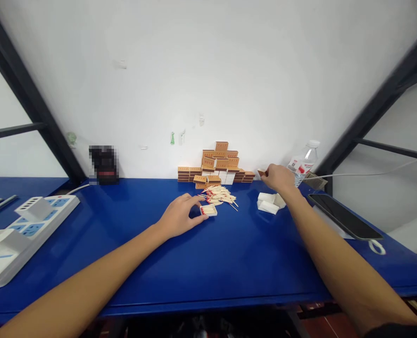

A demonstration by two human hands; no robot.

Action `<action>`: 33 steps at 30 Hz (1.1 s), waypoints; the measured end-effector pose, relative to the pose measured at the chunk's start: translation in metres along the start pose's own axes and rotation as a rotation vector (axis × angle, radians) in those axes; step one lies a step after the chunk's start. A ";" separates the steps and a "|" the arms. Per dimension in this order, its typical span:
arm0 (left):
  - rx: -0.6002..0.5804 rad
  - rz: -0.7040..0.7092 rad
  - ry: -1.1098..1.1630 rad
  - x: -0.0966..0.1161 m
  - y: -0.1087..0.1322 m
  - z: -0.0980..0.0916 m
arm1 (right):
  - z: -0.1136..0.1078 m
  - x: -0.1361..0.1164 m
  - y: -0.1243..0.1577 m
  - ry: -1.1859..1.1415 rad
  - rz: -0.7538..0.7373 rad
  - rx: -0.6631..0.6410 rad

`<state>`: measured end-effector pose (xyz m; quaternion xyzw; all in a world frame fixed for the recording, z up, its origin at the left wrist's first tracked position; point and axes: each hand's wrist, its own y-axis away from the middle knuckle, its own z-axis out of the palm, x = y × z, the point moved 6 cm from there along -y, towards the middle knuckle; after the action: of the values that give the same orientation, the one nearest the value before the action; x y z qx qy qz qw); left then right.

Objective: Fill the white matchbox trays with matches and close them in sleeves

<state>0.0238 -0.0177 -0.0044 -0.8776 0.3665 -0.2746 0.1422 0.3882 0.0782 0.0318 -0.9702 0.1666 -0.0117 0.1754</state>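
My left hand (180, 213) grips a small white matchbox tray (211, 211) by its left end, thumb in front and fingers behind. Several red-tipped matches lie inside the tray. Just behind it, loose matches (219, 193) are heaped on the blue table. Out to the right, the fingers of my right hand (278, 178) close on a matchbox sleeve (262, 173), mostly covered by the fingers, so only its brown and pale edge shows. Below that hand sit white paper trays (269, 203). Stacked matchboxes (221, 162) rise in steps against the wall behind the heap.
A clear plastic bottle (305, 162) stands at the back right, with a white cable (363, 174) passing it. A phone (345, 217) lies propped at the right. White power strips (53, 220) fill the left side, and a blurred dark object (104, 164) stands at the back left.
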 end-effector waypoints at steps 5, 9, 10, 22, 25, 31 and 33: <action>0.081 -0.010 0.022 -0.003 -0.004 -0.012 | -0.037 -0.050 0.052 -0.474 -0.427 0.023; 0.125 -0.021 0.053 -0.005 -0.007 -0.017 | -0.039 -0.095 0.102 -0.805 -0.706 -0.154; 0.131 -0.024 0.064 -0.006 -0.007 -0.018 | -0.038 -0.103 0.111 -0.825 -0.748 -0.178; 0.126 0.020 0.080 -0.001 -0.005 -0.016 | -0.030 -0.121 0.133 -0.458 -0.827 -0.094; 0.115 0.039 0.070 0.001 -0.005 -0.015 | -0.029 -0.124 0.136 -0.455 -0.841 -0.082; 0.109 0.028 0.102 -0.003 -0.005 -0.012 | -0.030 -0.125 0.137 -0.414 -0.813 -0.063; 0.113 0.033 0.097 -0.004 -0.005 -0.012 | -0.031 -0.125 0.137 -0.409 -0.815 -0.052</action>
<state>0.0178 -0.0124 0.0058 -0.8476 0.3713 -0.3346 0.1781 0.2234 -0.0125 0.0178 -0.9431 -0.2665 0.1160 0.1615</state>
